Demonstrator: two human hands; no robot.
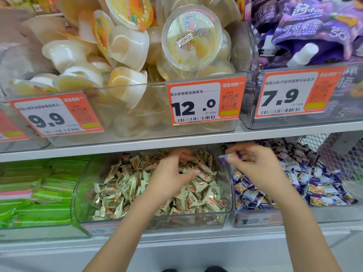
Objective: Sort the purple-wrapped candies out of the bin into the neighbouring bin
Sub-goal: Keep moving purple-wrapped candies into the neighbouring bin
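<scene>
A clear bin (225, 213) on the lower shelf holds a heap of cream-and-orange wrapped candies (125, 185). Right beside it, a second clear bin (255, 218) is filled with purple-wrapped candies (322, 191). My left hand (169, 177) hovers over the cream candies, fingers loosely curled and reaching into the pile; I see nothing held in it. My right hand (257, 167) is raised above the divide between the two bins and pinches one purple-wrapped candy (227, 157) at its fingertips.
Green and pink flat packs (39, 189) fill the bin at the left. The upper shelf (137, 145) overhangs closely, carrying jelly cup bins with orange price tags (204, 103) and purple pouches (306, 30). A wire mesh basket (337, 154) stands at the far right.
</scene>
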